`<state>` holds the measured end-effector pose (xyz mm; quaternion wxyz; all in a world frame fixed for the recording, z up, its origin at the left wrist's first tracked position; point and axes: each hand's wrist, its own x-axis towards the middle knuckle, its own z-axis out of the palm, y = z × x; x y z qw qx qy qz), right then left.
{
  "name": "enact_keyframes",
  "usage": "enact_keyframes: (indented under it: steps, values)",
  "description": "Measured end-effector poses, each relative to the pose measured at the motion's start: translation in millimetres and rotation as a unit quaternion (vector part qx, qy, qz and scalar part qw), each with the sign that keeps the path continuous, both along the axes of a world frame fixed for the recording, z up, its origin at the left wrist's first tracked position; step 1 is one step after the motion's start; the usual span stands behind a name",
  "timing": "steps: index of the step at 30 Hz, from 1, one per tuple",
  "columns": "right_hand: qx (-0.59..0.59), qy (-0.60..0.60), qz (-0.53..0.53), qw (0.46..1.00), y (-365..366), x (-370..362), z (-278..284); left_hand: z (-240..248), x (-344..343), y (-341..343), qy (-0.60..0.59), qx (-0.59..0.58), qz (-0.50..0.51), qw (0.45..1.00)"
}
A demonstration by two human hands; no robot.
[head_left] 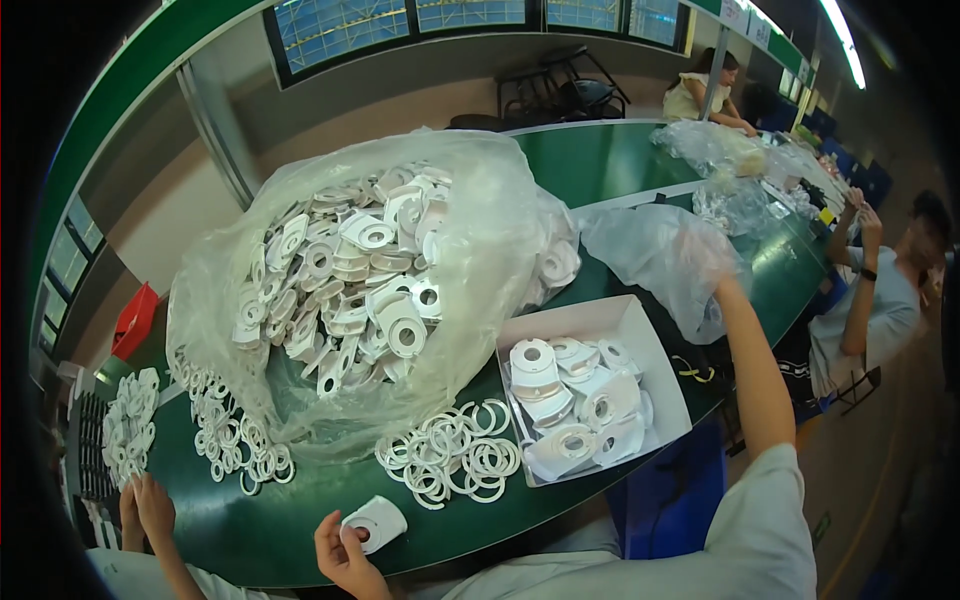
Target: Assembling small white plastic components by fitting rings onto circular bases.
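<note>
My left hand (pixel 348 556) is at the near edge of the green table, its thumb and fingers closed on a white plastic part (pixel 376 524) with a round hole. My right arm reaches far to the right, where my right hand (pixel 704 256) is at a clear plastic bag (pixel 630 240). Motion blur and the film hide its fingers. Nearer me stands a white open box (pixel 665 385) holding several similar white parts (pixel 602 402). Beside that box lies a heap of white rings (pixel 448 452).
A large clear bag (pixel 475 200) full of white parts fills the table's middle. More rings (pixel 230 430) lie left of it. A co-worker's hands (pixel 148 508) are at the left by a pile of white parts (pixel 130 425). Other people sit at right. A red bin (pixel 134 320) stands far left.
</note>
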<state>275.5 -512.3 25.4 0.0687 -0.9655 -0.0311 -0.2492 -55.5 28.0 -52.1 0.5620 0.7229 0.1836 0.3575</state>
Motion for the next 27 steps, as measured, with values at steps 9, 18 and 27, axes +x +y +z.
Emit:
enact_keyframes:
  steps: [9, 18, 27]
  values:
    - [0.678, 0.096, 0.098, 0.722, 80, -194, 62, 45, -5, -36, -0.001, -0.293, -0.199, 0.935]
    - [0.187, -0.010, 0.446, 0.875, 261, -280, 44, 66, 5, -95, 0.077, -0.416, -0.408, 0.809]
    - [0.063, 0.082, 0.498, 0.861, 283, -295, 19, 62, -14, -80, 0.056, -0.398, -0.351, 0.846]
